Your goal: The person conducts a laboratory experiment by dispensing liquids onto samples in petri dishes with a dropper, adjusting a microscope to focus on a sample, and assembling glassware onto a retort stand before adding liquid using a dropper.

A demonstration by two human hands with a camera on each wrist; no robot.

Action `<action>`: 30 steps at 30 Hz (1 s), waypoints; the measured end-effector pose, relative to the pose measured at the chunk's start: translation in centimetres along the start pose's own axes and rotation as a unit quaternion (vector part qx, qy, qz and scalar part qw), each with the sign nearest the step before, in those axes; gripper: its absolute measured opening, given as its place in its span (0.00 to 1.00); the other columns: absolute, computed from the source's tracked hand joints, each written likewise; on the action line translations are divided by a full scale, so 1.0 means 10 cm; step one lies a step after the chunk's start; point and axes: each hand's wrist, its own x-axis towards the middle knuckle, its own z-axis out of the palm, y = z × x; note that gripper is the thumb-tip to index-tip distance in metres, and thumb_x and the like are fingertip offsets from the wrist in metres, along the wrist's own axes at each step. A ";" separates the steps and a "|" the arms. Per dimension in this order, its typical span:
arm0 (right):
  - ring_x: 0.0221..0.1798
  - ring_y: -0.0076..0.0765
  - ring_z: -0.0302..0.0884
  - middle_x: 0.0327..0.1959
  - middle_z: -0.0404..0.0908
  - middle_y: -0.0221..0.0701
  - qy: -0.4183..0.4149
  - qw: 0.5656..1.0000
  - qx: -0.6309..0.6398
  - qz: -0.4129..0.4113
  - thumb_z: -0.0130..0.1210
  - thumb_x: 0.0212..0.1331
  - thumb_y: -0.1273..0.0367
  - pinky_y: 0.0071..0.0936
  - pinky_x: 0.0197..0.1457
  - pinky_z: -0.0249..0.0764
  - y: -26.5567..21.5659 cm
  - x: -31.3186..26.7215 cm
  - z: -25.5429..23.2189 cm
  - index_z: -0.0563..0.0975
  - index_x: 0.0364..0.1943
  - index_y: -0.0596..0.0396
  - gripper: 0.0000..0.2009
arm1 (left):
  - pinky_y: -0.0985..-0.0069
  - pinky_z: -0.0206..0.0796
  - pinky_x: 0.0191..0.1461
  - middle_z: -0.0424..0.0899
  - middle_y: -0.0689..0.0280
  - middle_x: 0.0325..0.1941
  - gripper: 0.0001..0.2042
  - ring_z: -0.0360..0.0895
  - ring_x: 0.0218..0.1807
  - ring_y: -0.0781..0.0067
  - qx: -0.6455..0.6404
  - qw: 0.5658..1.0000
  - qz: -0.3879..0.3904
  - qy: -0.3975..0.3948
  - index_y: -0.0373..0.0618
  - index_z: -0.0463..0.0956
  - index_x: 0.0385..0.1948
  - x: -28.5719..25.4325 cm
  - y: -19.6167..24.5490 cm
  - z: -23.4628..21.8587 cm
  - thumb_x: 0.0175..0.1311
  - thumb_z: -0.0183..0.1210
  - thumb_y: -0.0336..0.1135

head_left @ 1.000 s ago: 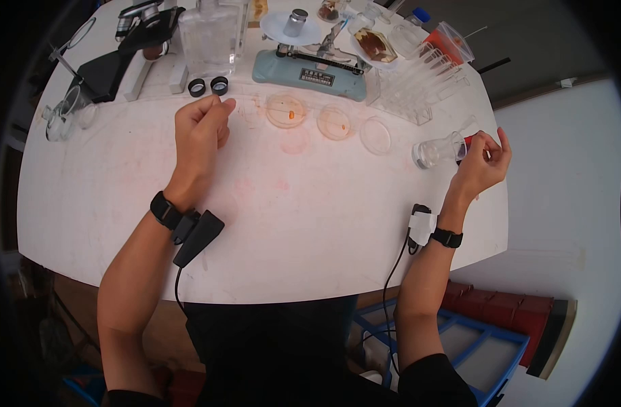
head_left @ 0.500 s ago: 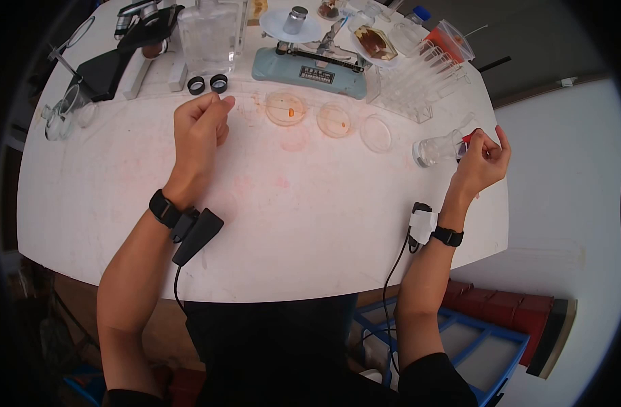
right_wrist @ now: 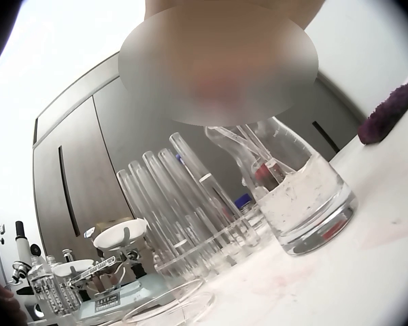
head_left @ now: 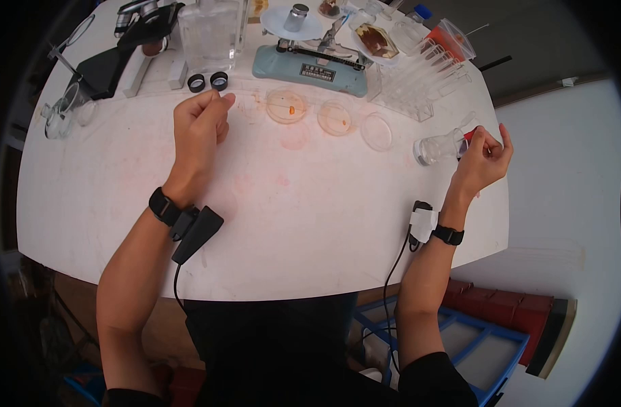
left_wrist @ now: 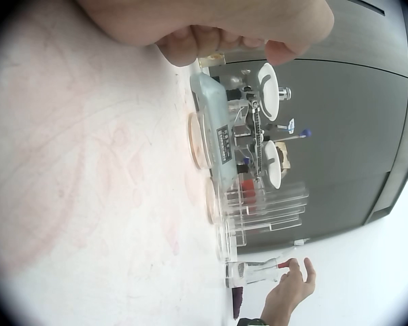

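My right hand (head_left: pixel 483 157) pinches the red bulb of a glass dropper (left_wrist: pixel 284 264) over the mouth of a conical flask (head_left: pixel 430 150). In the right wrist view, glass tubing shows inside the flask (right_wrist: pixel 309 204), whose base is on the table; a blurred patch hides the fingers there. My left hand (head_left: pixel 200 132) is curled into a fist, thumb on top, at the left of the table with nothing visible in it. Two black caps (head_left: pixel 219 81) lie just beyond its knuckles. Between the hands are three shallow glass dishes (head_left: pixel 377 131), two with orange spots.
A blue-green balance (head_left: pixel 310 71) stands behind the dishes, a metal weight (head_left: pixel 296 18) on its left pan. Right of it is a rack of test tubes (head_left: pixel 419 85). A large clear bottle (head_left: pixel 207 41) and a microscope (head_left: pixel 144 27) stand back left, glassware (head_left: pixel 59 121) at far left.
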 end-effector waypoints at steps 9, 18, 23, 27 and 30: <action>0.31 0.17 0.72 0.31 0.83 0.29 -0.006 1.000 -0.006 0.020 0.61 0.58 0.76 0.18 0.40 0.70 0.01 0.00 0.00 0.72 0.55 0.66 0.20 | 0.79 0.36 0.22 0.52 0.79 0.15 0.20 0.43 0.17 0.87 0.009 1.000 -0.006 0.002 0.52 0.54 0.15 0.01 0.00 0.00 0.67 0.53 0.29; 0.31 0.18 0.72 0.30 0.83 0.28 -0.002 1.000 -0.026 0.002 0.63 0.58 0.75 0.17 0.40 0.69 0.06 0.01 0.00 0.71 0.56 0.66 0.22 | 0.79 0.36 0.21 0.52 0.79 0.15 0.20 0.43 0.17 0.87 0.010 1.000 -0.004 0.004 0.52 0.54 0.14 0.01 0.00 0.01 0.66 0.54 0.30; 0.29 0.17 0.71 0.29 0.83 0.28 0.014 1.000 -0.015 0.007 0.63 0.58 0.75 0.17 0.40 0.69 0.04 0.00 0.00 0.71 0.55 0.66 0.22 | 0.79 0.36 0.21 0.52 0.79 0.14 0.21 0.43 0.17 0.87 0.009 1.000 -0.002 0.004 0.52 0.54 0.14 0.01 -0.01 0.00 0.66 0.54 0.30; 0.29 0.17 0.71 0.27 0.82 0.28 0.032 0.999 -0.008 0.013 0.64 0.58 0.75 0.18 0.41 0.69 -0.03 -0.01 0.02 0.71 0.55 0.66 0.21 | 0.79 0.35 0.21 0.52 0.79 0.14 0.21 0.43 0.17 0.87 0.008 1.000 -0.002 0.003 0.52 0.54 0.14 0.01 0.00 0.01 0.66 0.54 0.30; 0.29 0.17 0.72 0.29 0.82 0.28 0.007 1.000 -0.005 0.024 0.64 0.58 0.75 0.17 0.40 0.69 0.05 -0.01 0.01 0.71 0.56 0.66 0.22 | 0.79 0.35 0.21 0.52 0.79 0.15 0.20 0.43 0.17 0.87 0.008 1.000 -0.003 0.003 0.52 0.54 0.14 0.02 -0.01 0.00 0.66 0.54 0.29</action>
